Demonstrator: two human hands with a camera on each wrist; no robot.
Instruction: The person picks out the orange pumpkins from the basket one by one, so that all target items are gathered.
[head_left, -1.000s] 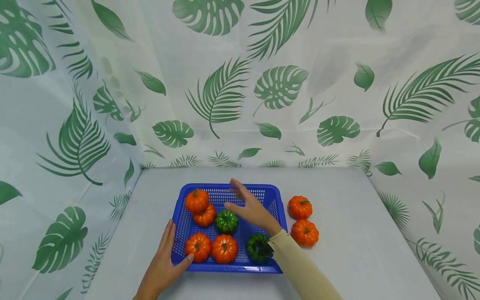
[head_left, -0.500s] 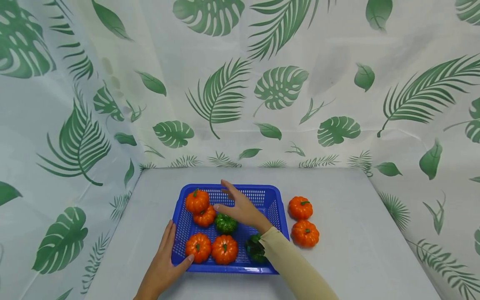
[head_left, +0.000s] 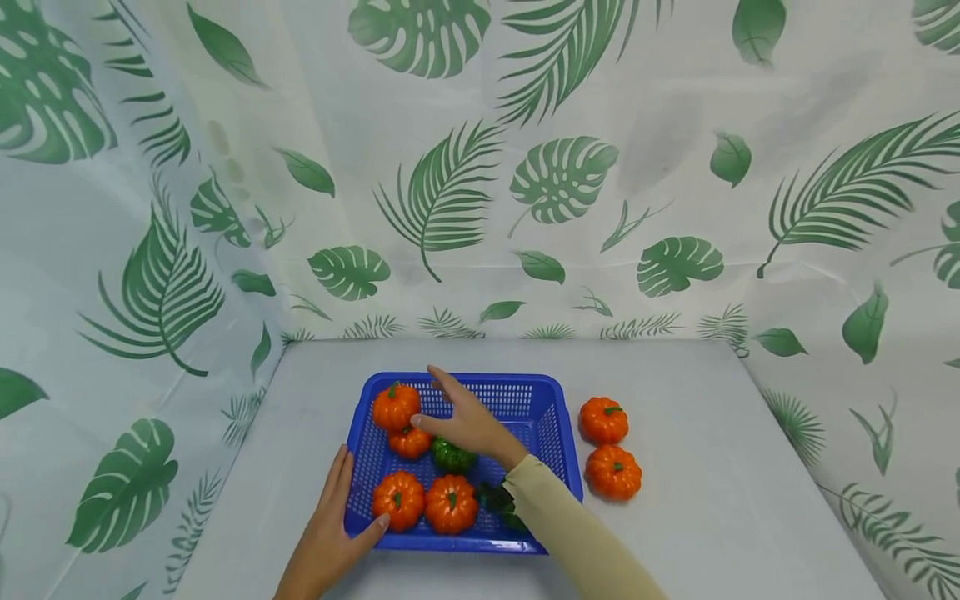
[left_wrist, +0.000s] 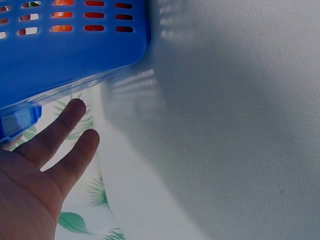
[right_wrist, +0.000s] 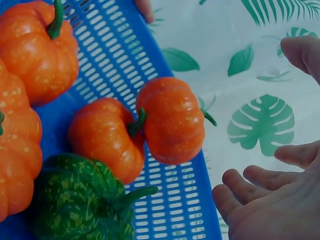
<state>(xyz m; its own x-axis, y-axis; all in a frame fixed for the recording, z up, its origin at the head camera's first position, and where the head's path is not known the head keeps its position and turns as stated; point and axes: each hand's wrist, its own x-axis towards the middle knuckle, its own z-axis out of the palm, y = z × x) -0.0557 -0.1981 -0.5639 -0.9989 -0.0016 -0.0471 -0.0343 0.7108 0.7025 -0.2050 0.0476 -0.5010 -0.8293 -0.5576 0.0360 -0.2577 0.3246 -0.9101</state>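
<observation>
Leaf-printed sheeting [head_left: 480,287] backs a white table [head_left: 712,433]. Left hand [head_left: 330,525], fingers spread, lies beside a blue basket [head_left: 531,433]; right hand [head_left: 471,425], also spread, hovers over its orange pumpkins [head_left: 452,505].

From the head we look forward and down, well back, over the blue basket [head_left: 531,433] to the leaf-print backdrop [head_left: 502,200]. At the left wrist we face the basket's outer wall, close, past the left hand [left_wrist: 22,195]; at the right wrist we share the orange pumpkins [right_wrist: 170,122] with the head view, but nearer.
</observation>
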